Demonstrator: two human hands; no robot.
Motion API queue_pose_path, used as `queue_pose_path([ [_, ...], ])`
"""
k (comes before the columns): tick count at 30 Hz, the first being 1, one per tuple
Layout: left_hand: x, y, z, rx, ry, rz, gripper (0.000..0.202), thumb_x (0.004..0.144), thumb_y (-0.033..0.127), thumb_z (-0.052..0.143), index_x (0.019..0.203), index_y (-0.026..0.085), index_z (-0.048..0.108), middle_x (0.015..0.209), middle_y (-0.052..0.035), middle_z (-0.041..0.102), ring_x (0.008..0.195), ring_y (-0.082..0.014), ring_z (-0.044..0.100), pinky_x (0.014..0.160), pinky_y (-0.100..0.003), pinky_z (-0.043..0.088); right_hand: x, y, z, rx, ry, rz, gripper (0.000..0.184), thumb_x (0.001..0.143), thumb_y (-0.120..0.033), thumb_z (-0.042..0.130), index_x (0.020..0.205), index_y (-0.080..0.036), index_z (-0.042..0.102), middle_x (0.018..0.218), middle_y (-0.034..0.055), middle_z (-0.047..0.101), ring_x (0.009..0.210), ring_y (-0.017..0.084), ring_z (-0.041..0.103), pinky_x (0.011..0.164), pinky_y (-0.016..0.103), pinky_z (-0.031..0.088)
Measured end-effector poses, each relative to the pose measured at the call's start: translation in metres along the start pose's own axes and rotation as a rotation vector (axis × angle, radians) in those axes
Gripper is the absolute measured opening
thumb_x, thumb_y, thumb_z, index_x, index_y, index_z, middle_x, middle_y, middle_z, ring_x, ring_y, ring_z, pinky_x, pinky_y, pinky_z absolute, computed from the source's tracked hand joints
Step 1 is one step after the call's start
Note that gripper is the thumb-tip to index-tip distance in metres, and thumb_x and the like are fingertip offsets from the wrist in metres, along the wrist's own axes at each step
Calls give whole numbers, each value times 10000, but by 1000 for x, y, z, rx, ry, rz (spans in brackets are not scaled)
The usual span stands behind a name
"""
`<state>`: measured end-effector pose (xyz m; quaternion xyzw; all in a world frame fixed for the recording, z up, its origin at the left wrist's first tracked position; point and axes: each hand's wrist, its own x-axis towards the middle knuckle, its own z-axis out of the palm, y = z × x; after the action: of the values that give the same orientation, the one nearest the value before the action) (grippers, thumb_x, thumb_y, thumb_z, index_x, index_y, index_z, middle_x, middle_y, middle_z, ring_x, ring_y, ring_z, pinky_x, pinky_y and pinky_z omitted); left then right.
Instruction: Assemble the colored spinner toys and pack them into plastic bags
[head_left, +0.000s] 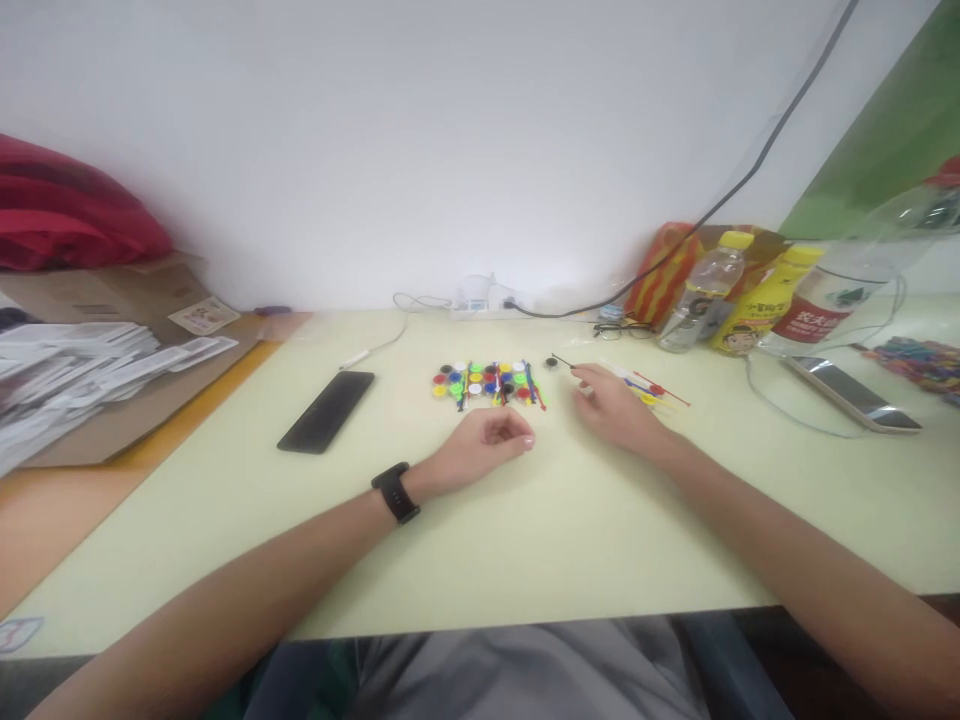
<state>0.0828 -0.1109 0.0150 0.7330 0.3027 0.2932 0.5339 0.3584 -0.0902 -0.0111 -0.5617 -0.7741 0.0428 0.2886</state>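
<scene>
Pale yellow desk [525, 540], wide and mostly bare in front of the person. Far off to the right of the working hand: bottles [705, 295] and a second phone [855, 392]. Well to the left of the resting hand: a black phone [327, 411], lying flat.

Left hand [487, 443] rests on the desk, fingers curled loosely in; whether anything sits inside the curl, cannot tell. A black watch [395, 492] is on that wrist.

Right hand [611, 408] lies just to the right of it, fingertips pinched together on a thin dark stick [564, 362] that points away to the upper left, its tip near a small dark disc [551, 362].

Just beyond the left hand's knuckles and left of the pinch: a tight cluster of coloured discs and sticks [489, 383]. Behind the right hand, touching or nearly so: a few loose coloured sticks [652, 390].

Judgement: the step in hand looks like sorting or fitting, one stick picked and brought toward the dark disc. The next move would call for a fine, steady pinch and a small reach; the pieces are tiny and close-packed, so nudging neighbours is the risk.
</scene>
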Motion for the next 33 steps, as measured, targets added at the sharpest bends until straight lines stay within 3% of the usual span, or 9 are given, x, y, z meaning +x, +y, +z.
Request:
queue_pose_path([
  [10, 0, 0, 0, 3, -6, -3, 242, 901, 409, 747, 919, 170, 711, 911, -53, 697, 835, -162, 636, 778, -277, 504, -1, -4, -3, -10, -37, 6, 346, 941, -269, 551, 1256, -150, 633, 1269, 163, 659, 1110, 306, 658, 1001, 447, 522],
  [19, 0, -2, 1, -3, -7, 2, 235, 903, 398, 750, 929, 169, 710, 934, -59, 702, 854, -168, 642, 797, -283, 506, -1, -4, -3, 6, -13, 6, 417, 940, -281, 561, 1334, -145, 581, 1353, 159, 611, 1159, 298, 637, 983, 427, 539],
  [24, 1, -3, 0, 9, -16, 6, 224, 909, 384, 746, 933, 165, 707, 949, -63, 703, 858, -168, 640, 798, -282, 507, -1, -5, -4, -36, -86, 26, 395, 933, -278, 580, 1296, -127, 611, 1352, 171, 619, 1149, 308, 641, 1021, 452, 513],
  [33, 0, -2, 0, 17, -28, 9, 211, 922, 368, 735, 937, 160, 702, 959, -58, 700, 864, -161, 637, 806, -274, 502, 0, -3, -3, -10, -88, 9, 357, 930, -251, 596, 1262, -126, 641, 1314, 169, 637, 1105, 300, 649, 978, 414, 504],
])
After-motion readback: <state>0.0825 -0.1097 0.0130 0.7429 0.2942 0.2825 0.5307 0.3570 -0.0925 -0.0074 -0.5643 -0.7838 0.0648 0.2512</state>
